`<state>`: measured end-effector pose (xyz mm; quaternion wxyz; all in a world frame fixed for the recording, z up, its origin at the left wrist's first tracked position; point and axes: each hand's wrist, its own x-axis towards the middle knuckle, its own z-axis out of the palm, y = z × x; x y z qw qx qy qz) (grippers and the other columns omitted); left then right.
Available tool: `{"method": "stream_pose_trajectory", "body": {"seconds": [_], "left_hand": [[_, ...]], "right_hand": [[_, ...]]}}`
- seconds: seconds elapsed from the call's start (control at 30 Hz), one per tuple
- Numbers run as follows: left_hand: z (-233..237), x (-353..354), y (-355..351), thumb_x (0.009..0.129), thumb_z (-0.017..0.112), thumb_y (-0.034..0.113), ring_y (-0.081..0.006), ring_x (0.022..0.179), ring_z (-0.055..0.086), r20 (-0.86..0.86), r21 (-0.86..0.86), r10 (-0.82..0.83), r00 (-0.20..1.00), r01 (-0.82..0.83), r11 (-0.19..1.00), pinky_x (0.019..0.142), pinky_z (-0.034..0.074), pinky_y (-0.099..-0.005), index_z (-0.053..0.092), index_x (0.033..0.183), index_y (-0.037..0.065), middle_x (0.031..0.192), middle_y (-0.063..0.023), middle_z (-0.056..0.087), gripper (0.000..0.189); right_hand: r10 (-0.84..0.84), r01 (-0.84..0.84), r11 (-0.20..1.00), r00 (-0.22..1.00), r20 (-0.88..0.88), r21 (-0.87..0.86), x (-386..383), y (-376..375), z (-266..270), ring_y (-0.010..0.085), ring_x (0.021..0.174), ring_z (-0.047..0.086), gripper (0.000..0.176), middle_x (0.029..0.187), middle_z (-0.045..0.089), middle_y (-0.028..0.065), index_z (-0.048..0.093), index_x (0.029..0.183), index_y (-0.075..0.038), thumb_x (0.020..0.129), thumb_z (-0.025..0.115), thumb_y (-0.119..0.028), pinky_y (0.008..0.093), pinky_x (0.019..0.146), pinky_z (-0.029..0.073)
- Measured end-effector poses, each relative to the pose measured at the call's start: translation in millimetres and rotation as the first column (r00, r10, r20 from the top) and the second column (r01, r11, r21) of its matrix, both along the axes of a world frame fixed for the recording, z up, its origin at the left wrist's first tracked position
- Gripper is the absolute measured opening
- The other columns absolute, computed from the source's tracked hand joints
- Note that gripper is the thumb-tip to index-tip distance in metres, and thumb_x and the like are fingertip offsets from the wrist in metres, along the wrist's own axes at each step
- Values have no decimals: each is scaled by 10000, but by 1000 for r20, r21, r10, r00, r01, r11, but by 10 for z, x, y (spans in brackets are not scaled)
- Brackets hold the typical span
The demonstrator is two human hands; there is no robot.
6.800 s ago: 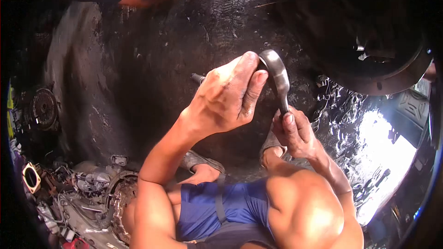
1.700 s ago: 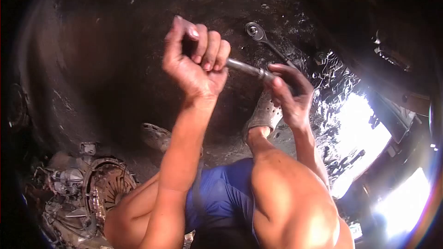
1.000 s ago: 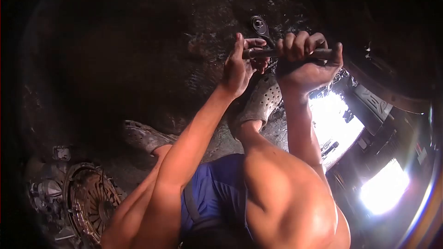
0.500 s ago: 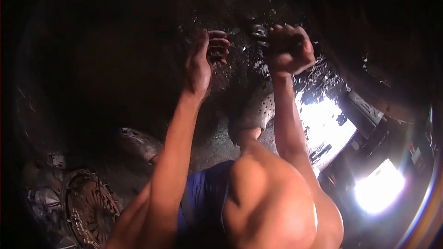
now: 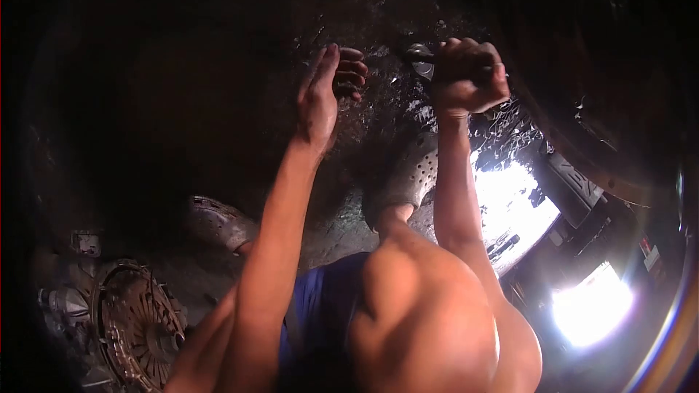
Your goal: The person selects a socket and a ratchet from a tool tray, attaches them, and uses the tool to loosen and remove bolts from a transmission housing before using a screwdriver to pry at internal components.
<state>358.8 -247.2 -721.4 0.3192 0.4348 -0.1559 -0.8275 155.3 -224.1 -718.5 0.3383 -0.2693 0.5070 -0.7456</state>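
A dark, straight metal bar (image 5: 427, 58) is clamped in the right hand (image 5: 470, 78). Leftmost, a round, finned, brown metal clutch cover (image 5: 135, 320) rests; then the left hand (image 5: 320, 98), open, apart from the bar; then a silver, round-headed ratchet (image 5: 423, 70) beside the right fist.

Single camera on your head, facing forward and steeply down. Your bare knee (image 5: 429, 306) close, low in view; left hand (image 5: 320, 98) and right hand (image 5: 470, 80) farther out, higher up. Ground (image 5: 335, 225) beneath. Wide view, dark curved edges.
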Motion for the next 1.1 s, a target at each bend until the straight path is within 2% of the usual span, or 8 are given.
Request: {"method": "stream_pose_trajectory", "body": {"seconds": [0.07, 0.27, 0.4, 0.5, 0.6, 0.67, 0.93, 1.1], "left_hand": [[-3, 2, -52, 1034, 456, 437, -137, 864, 596, -21, 26, 33, 999, -32, 999, 729, 460, -288, 615, 1097, 43, 948, -75, 634, 429], [-31, -4, 46, 1027, 486, 408, -137, 831, 607, 9, 79, 31, 999, -32, 996, 719, 469, -294, 620, 1056, 49, 918, -69, 640, 384], [13, -67, 117, 1018, 521, 366, -130, 800, 613, 28, 163, -31, 999, 26, 986, 701, 472, -290, 627, 1038, 66, 890, -47, 648, 319], [101, -97, 158, 1014, 540, 348, -119, 780, 611, 70, 110, -40, 997, 32, 993, 682, 467, -269, 636, 1022, 82, 873, -39, 656, 283], [89, -150, 147, 1002, 560, 314, -112, 737, 596, 91, 53, -13, 996, 8, 999, 644, 459, -260, 638, 995, 92, 840, -28, 644, 235], [53, -166, 209, 992, 576, 282, -105, 709, 589, 123, 51, -32, 992, 26, 998, 619, 458, -259, 639, 984, 99, 818, -20, 637, 193], [39, -597, 771, 865, 725, 202, -161, 614, 595, 600, -323, -253, 759, 519, 791, 610, 484, -327, 635, 850, 2, 679, -82, 626, 220], [84, -1163, 915, 845, 676, 131, -284, 869, 627, 862, -361, -151, 484, 794, 489, 721, 501, -399, 620, 1017, 53, 940, -118, 612, 197]], "right_hand": [[-89, 87, 996, 992, 89, 19, 37, -91, 289, 188, 560, 349, 493, 586, 390, 54, 471, 683, -79, 814, 470, -554, 352, 543, 289], [241, -259, 956, 962, -131, -138, -23, -56, 766, 193, 562, 378, 544, 594, 389, 44, 469, 692, -90, 857, 421, -605, 337, 557, 331], [115, -81, 989, 942, -315, 121, -241, -12, -202, 232, 649, 599, 618, 725, 621, 140, 652, 856, 67, 867, 491, -530, 352, 606, 495], [49, -46, 999, 992, 117, -24, -264, -71, -152, 226, 632, 554, 601, 723, 590, 131, 624, 873, 51, 847, 504, -537, 353, 613, 471], [103, -57, 981, 964, 247, -184, -160, -156, 533, 201, 556, 413, 558, 653, 478, 90, 548, 812, 16, 843, 484, -537, 331, 577, 393], [229, -199, 953, 967, 112, -230, -223, -189, 862, 184, 537, 351, 541, 615, 423, 73, 492, 745, -18, 849, 468, -548, 322, 551, 336], [178, -175, 962, 984, -4, -212, -387, 61, 1184, 149, 491, 282, 538, 543, 362, 45, 408, 666, -71, 868, 457, -568, 314, 497, 239], [136, -127, 977, 990, 41, -174, -553, 556, 1149, 165, 499, 302, 457, 547, 364, 69, 421, 679, -55, 901, 468, -452, 321, 500, 254]]}}
